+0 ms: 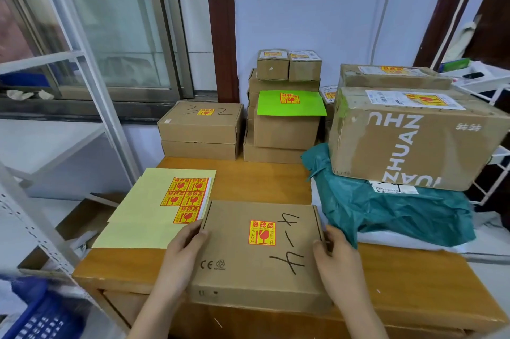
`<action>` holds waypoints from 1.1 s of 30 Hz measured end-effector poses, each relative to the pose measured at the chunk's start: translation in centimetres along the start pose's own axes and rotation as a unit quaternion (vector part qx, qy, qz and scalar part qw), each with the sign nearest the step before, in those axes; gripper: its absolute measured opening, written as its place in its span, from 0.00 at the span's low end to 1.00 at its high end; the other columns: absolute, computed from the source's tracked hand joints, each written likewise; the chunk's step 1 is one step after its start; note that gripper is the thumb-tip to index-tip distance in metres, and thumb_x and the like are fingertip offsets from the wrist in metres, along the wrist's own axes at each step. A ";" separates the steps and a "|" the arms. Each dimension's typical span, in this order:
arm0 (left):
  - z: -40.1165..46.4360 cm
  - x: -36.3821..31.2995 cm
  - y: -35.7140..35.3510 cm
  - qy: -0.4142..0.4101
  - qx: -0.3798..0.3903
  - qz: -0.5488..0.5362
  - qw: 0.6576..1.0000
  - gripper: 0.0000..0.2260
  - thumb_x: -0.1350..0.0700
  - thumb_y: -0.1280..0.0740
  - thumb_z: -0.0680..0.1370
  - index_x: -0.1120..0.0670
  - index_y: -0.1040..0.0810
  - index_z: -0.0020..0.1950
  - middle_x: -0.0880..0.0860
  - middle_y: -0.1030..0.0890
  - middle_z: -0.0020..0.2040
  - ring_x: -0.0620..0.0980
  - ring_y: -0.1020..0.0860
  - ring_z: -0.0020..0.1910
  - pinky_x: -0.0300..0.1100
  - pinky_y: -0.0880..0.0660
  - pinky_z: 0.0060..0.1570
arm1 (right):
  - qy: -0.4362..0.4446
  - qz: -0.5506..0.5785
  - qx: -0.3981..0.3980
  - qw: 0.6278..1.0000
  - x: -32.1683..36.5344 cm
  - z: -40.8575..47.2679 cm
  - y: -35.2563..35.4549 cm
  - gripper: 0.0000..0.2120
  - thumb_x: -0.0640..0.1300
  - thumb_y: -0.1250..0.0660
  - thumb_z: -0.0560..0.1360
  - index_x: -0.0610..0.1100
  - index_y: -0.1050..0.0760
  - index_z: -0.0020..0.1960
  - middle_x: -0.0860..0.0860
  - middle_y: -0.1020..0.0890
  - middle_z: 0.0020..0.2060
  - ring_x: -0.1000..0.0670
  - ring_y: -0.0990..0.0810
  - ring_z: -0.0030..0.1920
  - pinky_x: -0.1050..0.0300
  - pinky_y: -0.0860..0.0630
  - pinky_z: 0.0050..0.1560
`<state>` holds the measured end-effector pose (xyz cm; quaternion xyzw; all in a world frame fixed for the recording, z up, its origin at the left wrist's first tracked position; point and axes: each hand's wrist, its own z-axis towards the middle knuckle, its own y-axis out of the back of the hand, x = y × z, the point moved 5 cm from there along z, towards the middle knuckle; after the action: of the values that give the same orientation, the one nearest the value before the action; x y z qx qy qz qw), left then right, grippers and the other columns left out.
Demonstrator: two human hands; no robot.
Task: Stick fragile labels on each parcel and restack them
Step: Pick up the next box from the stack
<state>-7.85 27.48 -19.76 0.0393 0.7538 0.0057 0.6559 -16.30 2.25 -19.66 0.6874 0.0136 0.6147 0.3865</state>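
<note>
A person's left hand (184,249) and right hand (339,253) grip opposite sides of a labelled flat parcel (259,256) on a wooden table (414,283).

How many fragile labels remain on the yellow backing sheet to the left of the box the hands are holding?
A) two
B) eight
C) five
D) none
C: the yellow backing sheet still carries five red-and-yellow fragile labels, two rows of two and one below, beside the flat box gripped at its edges by the left hand and right hand.
</note>
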 end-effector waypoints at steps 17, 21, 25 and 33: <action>-0.1 -2.1 0.9 0.026 -0.028 -0.124 0.992 0.08 0.58 0.37 0.80 0.46 0.22 0.53 0.52 0.19 0.49 0.55 0.21 0.48 0.47 0.25 0.40 | 0.006 0.140 0.018 0.990 3.5 0.2 0.4 0.15 0.38 0.39 0.78 0.59 0.27 0.53 0.63 0.22 0.48 0.64 0.25 0.51 0.75 0.32 0.46; 0.2 -3.0 1.7 0.030 -0.003 -0.154 0.988 0.12 0.57 0.37 0.79 0.43 0.23 0.60 0.51 0.17 0.51 0.55 0.20 0.51 0.49 0.24 0.41 | 0.022 0.171 0.019 0.985 5.2 0.7 0.7 0.16 0.39 0.38 0.78 0.59 0.26 0.58 0.57 0.20 0.53 0.59 0.24 0.55 0.58 0.28 0.61; 0.4 -4.3 2.3 0.017 0.016 -0.154 0.988 0.16 0.55 0.36 0.78 0.41 0.25 0.64 0.52 0.17 0.54 0.56 0.20 0.53 0.49 0.24 0.42 | 0.035 0.204 0.023 0.978 7.2 1.5 0.6 0.23 0.40 0.37 0.78 0.54 0.32 0.70 0.57 0.23 0.59 0.56 0.26 0.61 0.53 0.30 0.66; 1.7 -7.2 4.0 -0.013 -0.018 -0.161 0.987 0.13 0.57 0.35 0.78 0.42 0.23 0.58 0.54 0.16 0.50 0.57 0.19 0.49 0.49 0.24 0.41 | 0.052 0.252 0.053 0.965 10.0 3.5 0.6 0.19 0.41 0.37 0.78 0.54 0.28 0.67 0.57 0.21 0.58 0.53 0.22 0.57 0.50 0.24 0.60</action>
<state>-5.01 30.92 -12.62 -0.0944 0.7414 -0.0873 0.6586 -11.10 5.00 -10.76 0.6552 -0.1068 0.7257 0.1808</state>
